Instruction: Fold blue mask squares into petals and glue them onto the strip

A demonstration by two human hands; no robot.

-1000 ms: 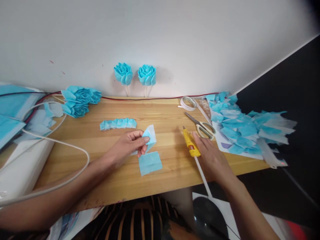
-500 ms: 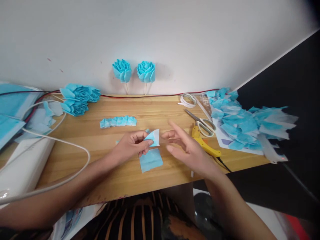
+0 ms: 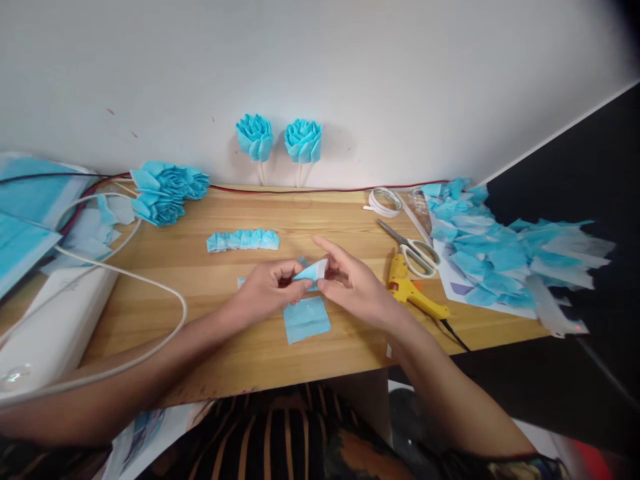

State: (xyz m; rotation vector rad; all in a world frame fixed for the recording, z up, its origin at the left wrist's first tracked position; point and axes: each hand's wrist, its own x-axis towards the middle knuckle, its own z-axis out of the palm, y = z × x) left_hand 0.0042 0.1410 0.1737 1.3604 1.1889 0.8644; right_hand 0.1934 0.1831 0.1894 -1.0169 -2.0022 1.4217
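Both hands now pinch the petal (image 3: 311,271) at frame centre: my right hand (image 3: 357,288) left the glue gun (image 3: 411,291), joining my left hand (image 3: 267,291). Petal's long axis horizontal, tip pointing right.

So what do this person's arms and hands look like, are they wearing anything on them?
Both forearms are bare, with no sleeves in view. The left hand and right hand carry no gloves, and I can make out no rings, watch or bracelet. A dark garment with orange stripes shows at the bottom edge.
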